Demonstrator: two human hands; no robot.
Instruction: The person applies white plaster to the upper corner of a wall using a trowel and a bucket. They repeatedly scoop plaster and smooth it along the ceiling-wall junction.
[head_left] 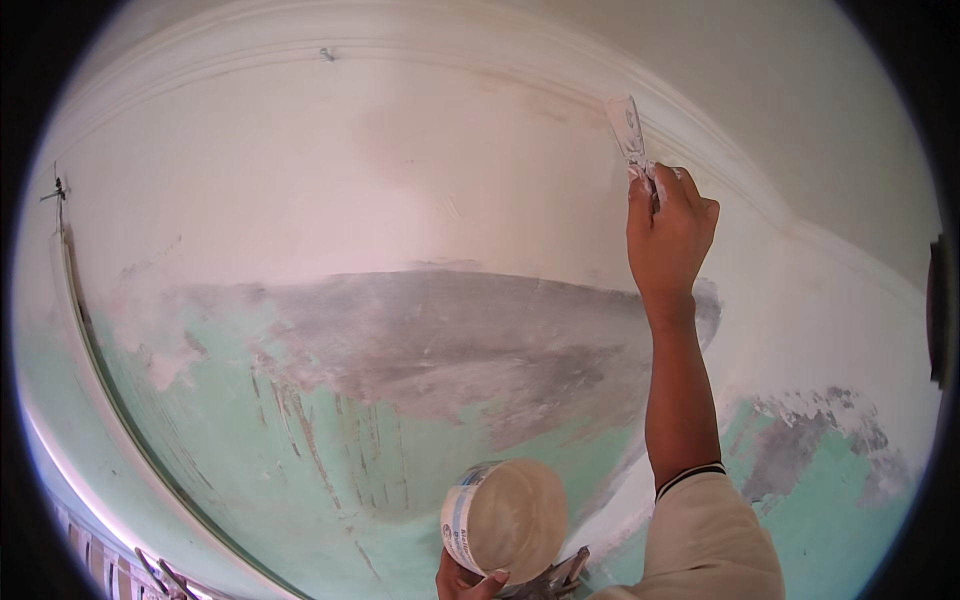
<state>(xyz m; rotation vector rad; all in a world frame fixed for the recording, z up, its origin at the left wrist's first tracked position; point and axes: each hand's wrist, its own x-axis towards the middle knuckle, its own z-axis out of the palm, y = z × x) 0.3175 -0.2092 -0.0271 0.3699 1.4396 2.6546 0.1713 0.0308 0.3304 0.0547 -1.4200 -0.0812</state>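
Raised high at the upper right, my right hand [672,225] is closed round the handle of a putty knife [626,125]. Pale filler smears its blade, which points up at the top of the wall [300,170], just below the cornice [700,150]. Whether the blade touches the wall I cannot tell. Low in the middle, my left hand [465,582] grips a white plastic tub [456,520] from below, tilted so its round mouth shows. Pale residue coats the tub's inside. Part of the left hand is hidden under the tub.
White filler covers the upper wall; a grey patch [430,310] and green paint [240,440] lie beneath. A long pale strip [85,340] runs down the left side, with loose wires [58,190] at its top. A small hook [327,54] sticks out near the cornice.
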